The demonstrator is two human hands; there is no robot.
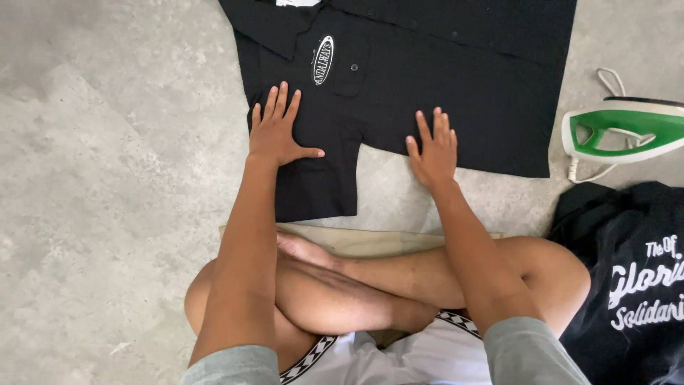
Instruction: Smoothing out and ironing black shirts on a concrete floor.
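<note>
Black shirt (pixel 427 93) spread flat on concrete floor (pixel 107 178), being smoothed. Left hand (pixel 276 132) on sleeve, right hand (pixel 433 151) near hem; fingers splayed, pressing, gripping nothing. Green iron (pixel 623 130) beside shirt, untouched; next, probably reach right.

The room is bright with soft, even light, like daylight. The grey floor (pixel 107 178) looks pale and a bit washed out far to the left of the black shirt (pixel 442 93). The shirt is so dark that its folds hardly show. Only small, faint shadows lie under the arms, just below the shirt. Everything looks sharp, with no blur and no glare.
</note>
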